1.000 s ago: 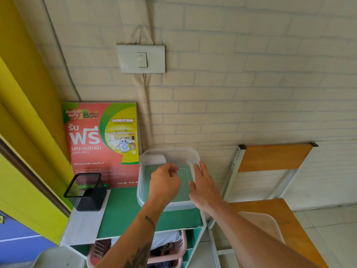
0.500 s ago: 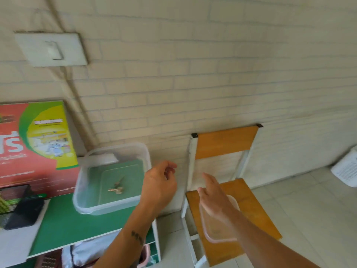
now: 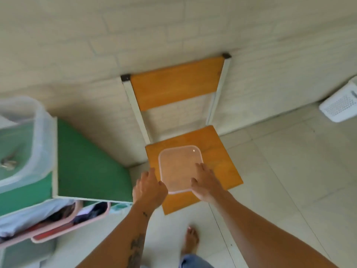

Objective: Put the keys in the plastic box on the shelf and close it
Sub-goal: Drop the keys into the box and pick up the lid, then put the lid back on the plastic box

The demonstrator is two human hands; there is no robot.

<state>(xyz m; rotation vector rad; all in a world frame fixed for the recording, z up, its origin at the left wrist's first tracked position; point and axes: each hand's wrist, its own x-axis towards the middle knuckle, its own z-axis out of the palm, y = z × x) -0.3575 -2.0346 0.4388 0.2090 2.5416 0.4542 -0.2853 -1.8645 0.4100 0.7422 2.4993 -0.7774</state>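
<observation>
A clear plastic lid (image 3: pixel 178 167) lies flat on the orange seat of a chair (image 3: pixel 222 171). My right hand (image 3: pixel 205 183) covers the lid's near right corner, fingers spread on top and thumb on its surface. My left hand (image 3: pixel 149 187) is at the lid's near left edge with fingers curled and the thumb just touching the rim. The clear plastic box (image 3: pixel 38 136) stands uncovered on the green shelf top (image 3: pixel 87 163) at the far left. The keys (image 3: pixel 7 165) lie inside it.
Below the shelf top, pink baskets (image 3: pixel 77 223) hold clothes. A white perforated basket (image 3: pixel 340 105) sits on the floor by the wall at right. My bare foot (image 3: pixel 190 241) is on the pale tiles in front of the chair.
The view has swung right and down from the box to the chair. Both hands left the box and came down onto the lid on the seat.
</observation>
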